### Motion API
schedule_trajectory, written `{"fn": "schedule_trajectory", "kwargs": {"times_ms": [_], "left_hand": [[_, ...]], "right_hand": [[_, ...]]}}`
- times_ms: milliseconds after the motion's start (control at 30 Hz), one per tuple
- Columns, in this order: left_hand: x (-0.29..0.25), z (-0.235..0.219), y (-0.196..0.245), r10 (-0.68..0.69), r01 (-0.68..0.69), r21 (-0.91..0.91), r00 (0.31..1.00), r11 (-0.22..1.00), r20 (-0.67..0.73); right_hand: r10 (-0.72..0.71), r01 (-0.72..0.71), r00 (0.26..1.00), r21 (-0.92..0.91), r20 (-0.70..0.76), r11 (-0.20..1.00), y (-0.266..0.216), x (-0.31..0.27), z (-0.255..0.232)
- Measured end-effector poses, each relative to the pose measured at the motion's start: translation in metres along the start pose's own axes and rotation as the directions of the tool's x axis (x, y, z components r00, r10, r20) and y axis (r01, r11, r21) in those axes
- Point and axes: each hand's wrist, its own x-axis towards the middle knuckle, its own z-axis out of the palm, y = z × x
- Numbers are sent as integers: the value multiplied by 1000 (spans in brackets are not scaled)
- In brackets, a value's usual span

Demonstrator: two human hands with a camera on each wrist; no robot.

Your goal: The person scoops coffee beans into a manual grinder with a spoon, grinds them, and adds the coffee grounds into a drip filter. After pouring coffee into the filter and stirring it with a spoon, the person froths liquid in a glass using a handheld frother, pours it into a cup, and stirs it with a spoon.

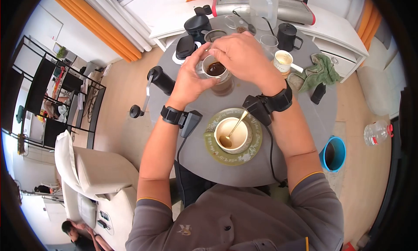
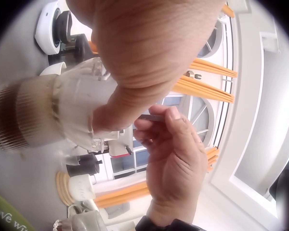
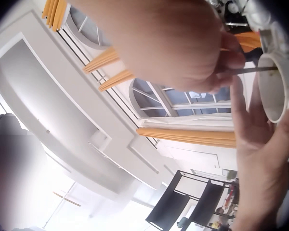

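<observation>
A pale-rimmed cup (image 1: 209, 60) of dark liquid stands over a ribbed glass (image 2: 9, 118) with a brown layer in its base. My left hand (image 1: 191, 79) holds the cup, fingers and thumb curved round its sides. In the left wrist view the thumb lies along its clear wall (image 2: 77, 101). Over the cup, my right hand (image 1: 246, 57) pinches a thin grey stick (image 2: 151, 117), whose far end dips inside the rim in the right wrist view. Nearer my body, a cream cup (image 1: 239, 147) with a gold spoon (image 1: 237, 125) rests on a green lettered plate (image 1: 213, 153).
At left are a hand grinder (image 1: 161, 80) and a black lidded container (image 1: 186, 47). A black kettle (image 1: 287, 37), white handled cup (image 1: 283, 60) and green cloth (image 1: 320, 70) lie right. A blue bucket (image 1: 344, 153) stands beside the table (image 1: 187, 164). Behind is an espresso machine (image 1: 296, 13).
</observation>
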Motion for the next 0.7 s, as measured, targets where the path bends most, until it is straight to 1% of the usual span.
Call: {"fn": "schedule_trajectory", "kwargs": {"times_ms": [33,100,133,200,233,300,333,367,433,467,500,567,600,667,700], "left_hand": [[0,-1,0,-1,1,5,1000,1000,3],[1,-1,-1,-18,18,10,1000,1000,11],[1,-1,-1,-20,20,10,1000,1000,19],[2,-1,-3,8,-8,14,1000,1000,9],[2,-1,-3,0,0,12,1000,1000,23],[2,-1,-4,-22,23,-33,1000,999,21],[2,-1,0,-36,37,-23,999,999,24],[1,-1,-1,-41,42,-24,998,999,44],[1,0,-1,-37,38,-42,999,998,29],[0,0,3,-28,29,-31,999,999,34],[1,1,2,-26,27,-28,998,999,55],[2,2,0,-24,28,-151,999,988,29],[1,3,0,-49,55,-204,998,977,36],[3,2,-2,-40,51,-199,997,979,59],[4,1,-5,-38,50,-196,997,979,64]], "right_hand": [[1,-1,1000,5,-4,1000,-2,0,-1],[33,-48,997,217,69,975,-6,0,-5],[42,-56,997,220,68,974,-4,-1,-2],[-19,23,998,57,-64,998,8,2,8],[-5,9,998,63,-63,998,9,2,9],[-26,25,999,-43,-38,999,9,-2,9],[-25,25,1000,19,-13,999,6,-2,6],[-5,5,1000,23,-16,1000,5,-2,9],[-33,43,998,179,-58,983,8,2,15],[-84,90,991,53,-108,994,11,3,16],[-67,74,991,54,-119,996,13,2,16],[-27,28,999,-66,16,997,13,1,13],[-12,12,1000,-68,4,998,11,0,12],[-3,0,1000,189,17,982,8,1,10],[4,-5,1000,188,7,982,8,1,10]]}}
